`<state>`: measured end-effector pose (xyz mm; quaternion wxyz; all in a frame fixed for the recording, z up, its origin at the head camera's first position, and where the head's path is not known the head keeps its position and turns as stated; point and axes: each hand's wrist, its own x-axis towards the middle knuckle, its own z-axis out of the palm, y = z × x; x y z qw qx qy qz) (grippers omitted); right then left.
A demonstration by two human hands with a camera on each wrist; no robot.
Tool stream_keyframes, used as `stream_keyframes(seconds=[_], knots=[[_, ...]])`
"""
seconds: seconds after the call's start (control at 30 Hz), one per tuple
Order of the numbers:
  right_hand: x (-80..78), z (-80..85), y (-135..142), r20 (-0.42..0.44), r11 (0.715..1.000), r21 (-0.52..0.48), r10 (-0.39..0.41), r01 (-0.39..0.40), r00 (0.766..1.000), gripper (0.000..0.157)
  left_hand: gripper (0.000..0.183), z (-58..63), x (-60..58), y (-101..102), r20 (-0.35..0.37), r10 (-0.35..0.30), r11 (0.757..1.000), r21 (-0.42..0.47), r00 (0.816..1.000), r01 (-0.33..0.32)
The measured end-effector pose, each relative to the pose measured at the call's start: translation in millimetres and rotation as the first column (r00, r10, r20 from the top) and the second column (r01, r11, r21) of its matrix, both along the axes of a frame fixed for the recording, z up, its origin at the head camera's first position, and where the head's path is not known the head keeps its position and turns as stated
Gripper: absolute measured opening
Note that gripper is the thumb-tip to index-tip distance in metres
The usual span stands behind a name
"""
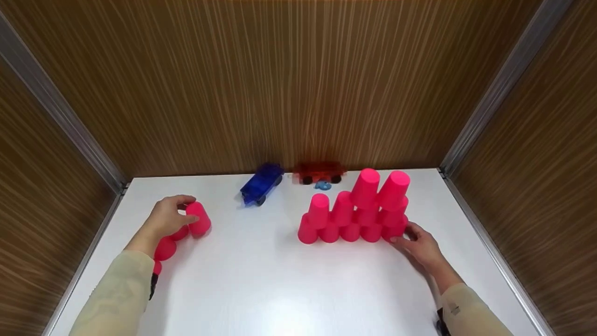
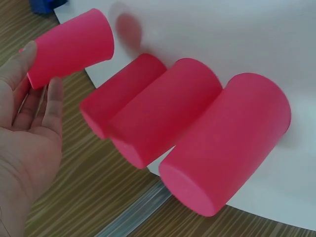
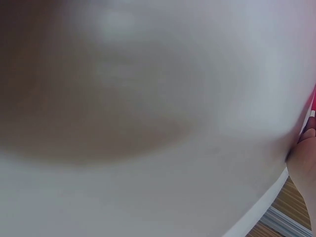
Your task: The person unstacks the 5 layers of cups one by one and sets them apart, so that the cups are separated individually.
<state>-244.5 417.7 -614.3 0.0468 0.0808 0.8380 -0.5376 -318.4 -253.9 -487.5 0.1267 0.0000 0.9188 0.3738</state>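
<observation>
Between its thumb and fingers my left hand (image 1: 165, 217) pinches a pink cup (image 1: 199, 219), upside down; the left wrist view shows this cup (image 2: 74, 47) too, its shadow apart from it on the table. Three more upside-down pink cups (image 2: 227, 143) stand in a row beside that hand, partly hidden by it in the head view. At the right, pink cups form a stepped stack (image 1: 343, 210) with two cups on top. My right hand (image 1: 422, 245) grips the bottom cup at the stack's right end, thumb in front. In the right wrist view only part of this hand (image 3: 303, 160) shows.
A blue toy car (image 1: 262, 183) and a red toy car (image 1: 322, 172) are at the back of the white table (image 1: 261, 280). A small blue toy (image 1: 322, 185) lies before the red one. Wood-grain panels (image 1: 298, 84) enclose the back and sides.
</observation>
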Motion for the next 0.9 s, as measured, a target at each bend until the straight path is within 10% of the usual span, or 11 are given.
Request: stream_keyframes(seconds=[0.9], knots=[[2.1,-0.6,-0.6,-0.007,1.000,-0.016,-0.007,0.007,1.000,0.084,0.077,-22.2,0.0,-0.2,0.039,0.067,0.998,0.004,0.997,-0.067]])
